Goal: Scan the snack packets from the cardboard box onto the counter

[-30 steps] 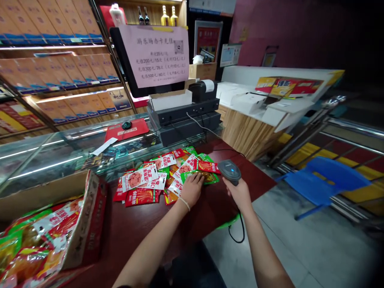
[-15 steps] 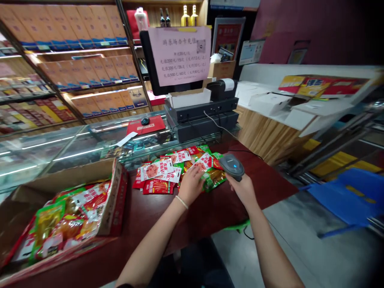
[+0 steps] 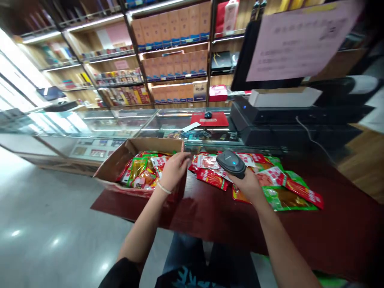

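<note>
My right hand (image 3: 247,183) is wrapped around the handle of a dark grey barcode scanner (image 3: 230,162), whose top shows a small blue light. The scanner hangs over a spread of red, white and green snack packets (image 3: 273,176) on the dark red tabletop. At the right wall of an open cardboard box (image 3: 112,166) is my left hand (image 3: 175,170), its fingers stretched out and slightly bent, with nothing visible in them. More snack packets (image 3: 144,176) fill the box. The left hand hides part of the box's right side.
Behind the table runs a glass display counter (image 3: 144,124) with a computer mouse (image 3: 208,115) on a red mat (image 3: 220,119). A monitor with a pink paper sign (image 3: 297,44) and a black cash drawer (image 3: 270,132) stand at the right. Stocked shelves (image 3: 177,60) line the back.
The view has swung left. My left hand has left the loose packets and moved left to the box. My right hand has carried the scanner leftward over the pile.
</note>
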The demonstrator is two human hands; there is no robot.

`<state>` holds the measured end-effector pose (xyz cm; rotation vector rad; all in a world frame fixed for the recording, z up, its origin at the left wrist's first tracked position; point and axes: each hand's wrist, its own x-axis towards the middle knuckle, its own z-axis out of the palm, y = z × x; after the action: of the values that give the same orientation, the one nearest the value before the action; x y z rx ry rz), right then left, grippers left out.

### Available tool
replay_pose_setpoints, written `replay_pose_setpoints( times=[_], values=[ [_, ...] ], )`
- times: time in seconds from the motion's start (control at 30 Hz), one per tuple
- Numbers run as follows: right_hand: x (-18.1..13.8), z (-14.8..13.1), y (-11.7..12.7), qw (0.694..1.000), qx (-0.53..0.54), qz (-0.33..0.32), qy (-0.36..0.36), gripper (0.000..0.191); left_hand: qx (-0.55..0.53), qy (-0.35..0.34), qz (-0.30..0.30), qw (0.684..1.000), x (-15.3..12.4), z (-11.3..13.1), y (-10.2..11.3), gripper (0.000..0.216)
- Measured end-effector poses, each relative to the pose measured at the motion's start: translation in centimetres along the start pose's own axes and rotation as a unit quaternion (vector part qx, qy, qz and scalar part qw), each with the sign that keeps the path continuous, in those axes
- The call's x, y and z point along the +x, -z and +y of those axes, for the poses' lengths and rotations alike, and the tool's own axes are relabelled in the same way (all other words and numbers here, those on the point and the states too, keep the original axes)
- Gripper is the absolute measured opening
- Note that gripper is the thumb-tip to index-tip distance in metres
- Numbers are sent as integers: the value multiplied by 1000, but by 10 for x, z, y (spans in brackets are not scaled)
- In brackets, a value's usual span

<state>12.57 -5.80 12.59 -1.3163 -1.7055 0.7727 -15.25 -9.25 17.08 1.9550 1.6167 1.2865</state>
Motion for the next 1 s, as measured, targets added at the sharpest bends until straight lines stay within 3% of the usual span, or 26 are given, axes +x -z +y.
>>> replay_pose_setpoints(
  times=[0.17, 0.3, 0.43, 0.53, 0.6, 0.67, 0.77, 0.83, 1.0],
  values=[
    [16, -23, -61, 996, 16, -67, 47, 45, 65, 104, 66, 990, -27, -64, 69, 21],
    [23, -35, -95, 993, 9, -106, 52, 43, 142, 149, 27, 978, -39, -98, 95, 20],
    [24, -44, -108, 992, -2, -116, 48, 46, 233, 123, -131, 956, -29, -112, 94, 24],
    [22, -45, -110, 992, -2, -116, 45, 47, 302, 56, -278, 910, -15, -118, 80, 32],
    [20, -44, -110, 993, -8, -115, 37, 46, 323, 28, -337, 884, -5, -122, 68, 36],
    [19, -40, -109, 993, -17, -109, 27, 45, 331, 24, -360, 872, 2, -126, 56, 39],
    [17, -35, -109, 994, -26, -104, 17, 43, 327, 54, -374, 866, 7, -132, 47, 31],
    [17, -34, -108, 994, -24, -109, 11, 43, 307, 86, -352, 880, 9, -133, 49, 17],
    [18, -34, -105, 992, -18, -122, 0, 45, 221, 132, -175, 950, 11, -128, 67, 17]
  ],
)
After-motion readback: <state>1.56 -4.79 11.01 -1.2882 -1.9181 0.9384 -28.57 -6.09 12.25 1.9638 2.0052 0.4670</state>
